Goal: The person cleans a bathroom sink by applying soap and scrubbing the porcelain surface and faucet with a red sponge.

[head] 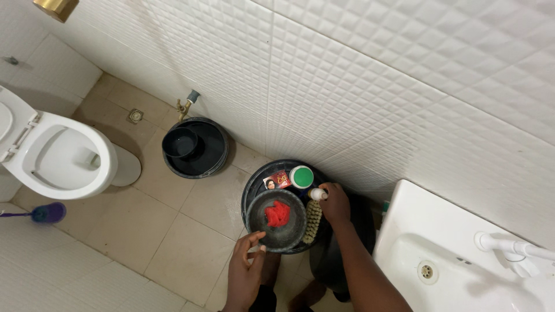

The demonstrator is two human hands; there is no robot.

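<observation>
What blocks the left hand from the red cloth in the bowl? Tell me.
Nothing visible does. The left hand touches the near rim of the dark bowl, and the red cloth lies uncovered inside it. The right hand grips a small white bottle off to the side.

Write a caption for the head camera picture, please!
Right hand holds a small bottle; left hand touches a dark bowl.

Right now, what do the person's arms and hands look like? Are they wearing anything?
Both arms are bare, with no sleeves showing. The left hand and right hand wear no gloves. I can't see any watch, ring or bracelet, though the picture is too small to be sure about rings. Each hand shows ordinary fingers and a thumb.
</observation>
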